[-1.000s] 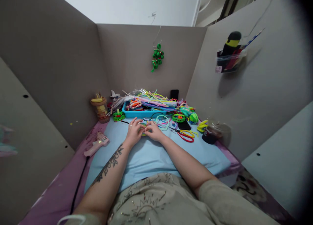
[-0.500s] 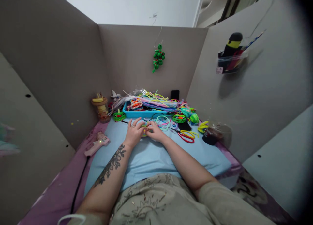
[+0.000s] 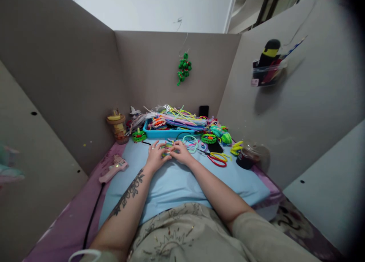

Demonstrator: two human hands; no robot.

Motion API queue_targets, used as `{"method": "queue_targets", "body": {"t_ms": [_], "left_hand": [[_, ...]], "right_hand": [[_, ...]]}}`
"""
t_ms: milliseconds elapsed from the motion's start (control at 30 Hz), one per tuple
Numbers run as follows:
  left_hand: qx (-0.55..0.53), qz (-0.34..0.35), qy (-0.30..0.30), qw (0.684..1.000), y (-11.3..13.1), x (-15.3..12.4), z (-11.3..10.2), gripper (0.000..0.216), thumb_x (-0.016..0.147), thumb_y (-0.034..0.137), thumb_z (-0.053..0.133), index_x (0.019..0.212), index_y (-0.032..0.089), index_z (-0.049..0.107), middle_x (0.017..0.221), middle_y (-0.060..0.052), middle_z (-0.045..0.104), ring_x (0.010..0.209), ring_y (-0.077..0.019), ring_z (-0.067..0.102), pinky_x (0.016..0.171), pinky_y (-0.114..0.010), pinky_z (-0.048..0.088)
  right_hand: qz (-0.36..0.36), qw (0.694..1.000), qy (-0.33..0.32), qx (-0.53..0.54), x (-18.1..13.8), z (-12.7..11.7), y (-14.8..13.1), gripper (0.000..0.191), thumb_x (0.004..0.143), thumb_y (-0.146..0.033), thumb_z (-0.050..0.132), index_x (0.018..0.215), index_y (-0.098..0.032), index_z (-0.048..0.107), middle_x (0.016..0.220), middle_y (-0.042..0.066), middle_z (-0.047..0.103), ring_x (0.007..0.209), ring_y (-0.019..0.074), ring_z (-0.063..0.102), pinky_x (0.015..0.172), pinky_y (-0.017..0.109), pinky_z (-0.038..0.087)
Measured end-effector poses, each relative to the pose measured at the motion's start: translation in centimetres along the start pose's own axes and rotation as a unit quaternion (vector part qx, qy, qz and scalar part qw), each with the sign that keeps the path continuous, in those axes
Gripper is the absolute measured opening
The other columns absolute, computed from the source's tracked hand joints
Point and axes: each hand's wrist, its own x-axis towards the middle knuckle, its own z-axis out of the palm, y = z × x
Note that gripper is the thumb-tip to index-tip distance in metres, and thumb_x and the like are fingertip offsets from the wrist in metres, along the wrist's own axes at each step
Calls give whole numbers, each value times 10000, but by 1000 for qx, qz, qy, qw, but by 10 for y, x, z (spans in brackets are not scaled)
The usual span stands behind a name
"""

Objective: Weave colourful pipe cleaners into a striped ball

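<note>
Both of my hands hold a small ring-like piece of fuzzy yellow and green pipe cleaner (image 3: 166,154) over the blue cloth (image 3: 176,186). My left hand (image 3: 155,155) is curled round its left side, a ring on one finger. From the right, my right hand (image 3: 181,154) grips it with thumb and fingers bent inward. Much of the piece is hidden behind the fingers. Close beyond my right hand lie loops of pale pipe cleaner (image 3: 190,143). Scissors (image 3: 218,159) with red and yellow handles rest to the right.
A blue tray (image 3: 159,134) heaped with colourful pipe cleaners (image 3: 185,119) stands at the back. Finished green pieces (image 3: 139,135) sit around it. A pink glue gun (image 3: 114,171) with a black cord lies at left, a dark drink cup (image 3: 246,157) at right. Grey panels (image 3: 176,95) enclose the table.
My left hand's raised fingers have come down and wrapped further round the piece, so more of it shows between the hands. My right hand has barely moved.
</note>
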Motion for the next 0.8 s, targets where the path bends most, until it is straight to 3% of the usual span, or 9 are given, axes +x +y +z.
{"method": "queue_targets", "body": {"t_ms": [400, 633, 800], "left_hand": [[-16, 15, -45, 999, 8, -2, 5, 178, 740, 339, 695, 915, 306, 709, 1204, -17, 601, 1304, -293, 331, 1057, -551, 242], [-16, 35, -43, 998, 2, -1, 10, 209, 730, 328, 707, 938, 308, 711, 1219, -14, 595, 1303, -295, 332, 1053, -526, 267], [-24, 46, -47, 998, -1, 0, 16, 266, 727, 343, 708, 990, 305, 698, 1214, -29, 592, 1308, -302, 327, 1050, -519, 281]], "right_hand": [[-9, 999, -7, 47, -1, -1, -9, 168, 751, -353, 659, 673, -205, 652, 1101, 69, 504, 1158, 245, 434, 1019, 416, 305], [48, 982, -41, 178, -1, -7, -9, 255, 701, -453, 683, 679, -201, 649, 1233, 85, 472, 1234, 252, 414, 992, 385, 362], [67, 966, -3, 250, -1, -5, -12, 230, 621, -401, 752, 644, -198, 647, 1349, 75, 414, 1309, 255, 356, 1058, 373, 299]]}}
